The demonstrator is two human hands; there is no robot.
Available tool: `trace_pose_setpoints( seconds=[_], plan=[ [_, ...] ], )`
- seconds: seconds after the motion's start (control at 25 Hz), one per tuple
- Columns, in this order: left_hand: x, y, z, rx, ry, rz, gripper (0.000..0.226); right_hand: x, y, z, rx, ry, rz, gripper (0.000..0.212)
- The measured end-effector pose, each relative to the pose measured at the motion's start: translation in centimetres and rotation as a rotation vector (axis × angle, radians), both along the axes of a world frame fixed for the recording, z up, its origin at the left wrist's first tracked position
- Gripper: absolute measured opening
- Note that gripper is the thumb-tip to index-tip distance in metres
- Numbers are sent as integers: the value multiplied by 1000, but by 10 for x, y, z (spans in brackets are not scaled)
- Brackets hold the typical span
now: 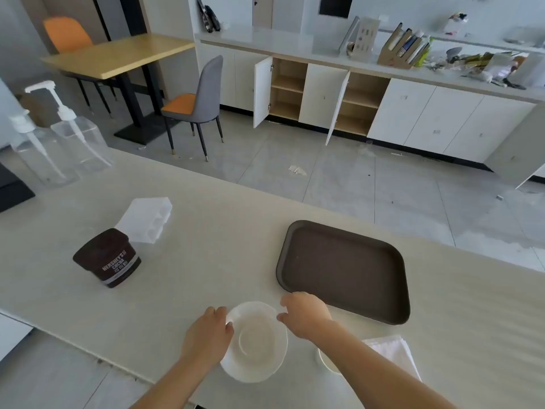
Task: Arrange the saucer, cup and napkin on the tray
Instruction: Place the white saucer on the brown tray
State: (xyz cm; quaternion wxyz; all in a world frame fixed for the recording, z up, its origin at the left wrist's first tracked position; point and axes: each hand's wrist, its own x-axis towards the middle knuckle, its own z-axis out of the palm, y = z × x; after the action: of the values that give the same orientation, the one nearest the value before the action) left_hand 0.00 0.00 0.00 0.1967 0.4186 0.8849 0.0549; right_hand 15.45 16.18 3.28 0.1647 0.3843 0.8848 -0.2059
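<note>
Two hands grip a white saucer [255,342] near the front edge of a pale counter [206,246]: left hand [208,335] and right hand [305,315] with fingers closed on its rim. Right of it lie the brown tray [345,271] (bare), a partly hidden cup [327,363] and napkin [393,354]. A tub [107,258] reads "HERSHEY'S COCOA".

head cam | worn high, faces forward and down | counter [206,231] near, close below | cabinets [413,113] far | single view
</note>
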Motion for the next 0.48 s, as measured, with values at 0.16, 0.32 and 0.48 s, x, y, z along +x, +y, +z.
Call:
trace_pose_setpoints(
  seconds=[0.16,0.32,0.48],
  plan=[
    [0,-6,-6,39,-108,100,30,-2,-5,-7,-24,-63,-5,29],
    [2,-9,-12,138,-211,197,27,-5,-8,-11,-14,-63,-3,22],
    [3,-9,-15,238,-295,315,30,-7,-7,-13,-10,-41,-54,26]
  ],
)
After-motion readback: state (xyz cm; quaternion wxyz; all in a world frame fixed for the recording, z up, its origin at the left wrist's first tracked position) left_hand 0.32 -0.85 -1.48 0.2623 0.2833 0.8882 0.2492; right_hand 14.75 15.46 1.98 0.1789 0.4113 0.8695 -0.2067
